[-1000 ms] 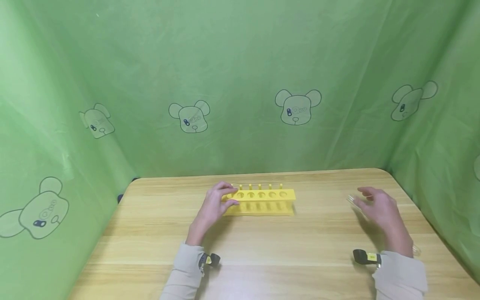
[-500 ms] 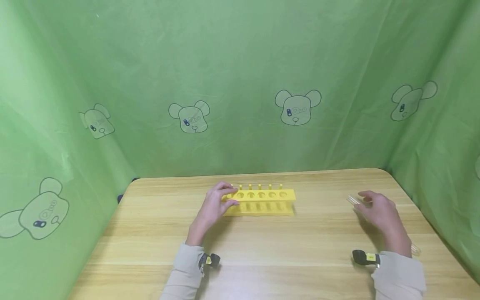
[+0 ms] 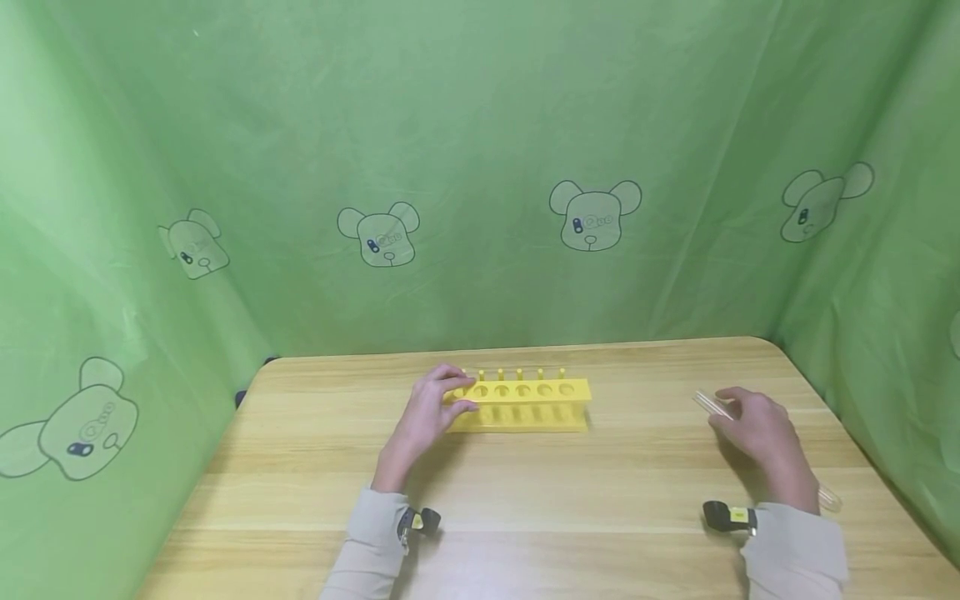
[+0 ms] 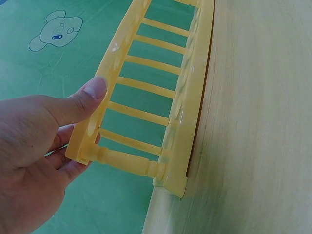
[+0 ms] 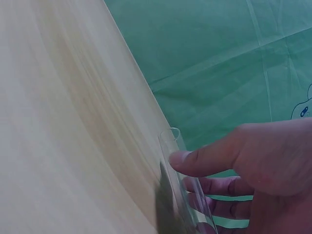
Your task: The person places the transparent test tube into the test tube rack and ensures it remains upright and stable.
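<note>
The left hand (image 3: 429, 407) pinches the yellow rack's (image 3: 517, 401) end between thumb and fingers; the right hand's (image 3: 759, 427) fingers curl narrowly around a clear tube (image 3: 710, 403)

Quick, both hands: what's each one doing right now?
Left hand: closed, holding one end of the yellow rack.
Right hand: closed, thumb and fingers holding a glass tube.

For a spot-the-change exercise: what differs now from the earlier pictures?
The right hand shifted slightly down the head view, baring more of the clear glassy cylindrical tube; whether it now grips is unclear. The left hand still holds the yellow rectangular plastic rack; rack and tube stayed put.
</note>
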`<action>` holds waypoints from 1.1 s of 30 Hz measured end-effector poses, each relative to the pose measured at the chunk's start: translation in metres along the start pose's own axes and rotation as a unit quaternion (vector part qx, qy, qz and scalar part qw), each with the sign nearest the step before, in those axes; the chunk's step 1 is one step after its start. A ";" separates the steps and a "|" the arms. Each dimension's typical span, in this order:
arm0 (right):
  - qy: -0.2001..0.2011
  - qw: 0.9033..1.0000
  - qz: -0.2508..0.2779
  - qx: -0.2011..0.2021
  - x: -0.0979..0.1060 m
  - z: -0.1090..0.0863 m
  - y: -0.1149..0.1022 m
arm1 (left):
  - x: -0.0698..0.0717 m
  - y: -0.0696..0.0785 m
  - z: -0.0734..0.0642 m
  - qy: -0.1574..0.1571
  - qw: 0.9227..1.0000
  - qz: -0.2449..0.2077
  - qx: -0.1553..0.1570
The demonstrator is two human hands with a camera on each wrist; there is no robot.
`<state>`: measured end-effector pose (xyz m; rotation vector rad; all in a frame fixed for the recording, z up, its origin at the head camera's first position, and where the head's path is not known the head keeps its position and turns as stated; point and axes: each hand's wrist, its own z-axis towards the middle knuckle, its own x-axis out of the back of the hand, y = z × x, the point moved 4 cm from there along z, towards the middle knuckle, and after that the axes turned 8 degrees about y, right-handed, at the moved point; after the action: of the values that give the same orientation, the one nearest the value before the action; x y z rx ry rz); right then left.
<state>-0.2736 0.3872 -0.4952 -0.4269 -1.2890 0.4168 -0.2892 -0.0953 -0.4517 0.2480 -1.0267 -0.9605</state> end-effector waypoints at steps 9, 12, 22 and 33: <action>-0.011 1.000 -0.017 -0.013 0.002 0.000 0.000 | 0.000 -0.001 0.000 -0.008 1.000 0.005 0.006; -0.018 0.999 -0.021 -0.022 0.002 0.000 0.001 | 0.000 -0.001 0.000 -0.006 1.000 0.008 0.002; -0.028 0.998 -0.022 -0.044 0.000 -0.002 0.002 | -0.002 -0.002 0.000 -0.009 1.000 0.012 0.006; -0.025 0.999 -0.019 -0.045 0.001 -0.003 0.001 | -0.002 0.001 0.000 -0.016 1.000 0.019 0.015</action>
<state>-0.2704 0.3879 -0.4958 -0.4691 -1.3666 0.3414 -0.2889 -0.0931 -0.4519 0.2379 -1.0726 -0.9169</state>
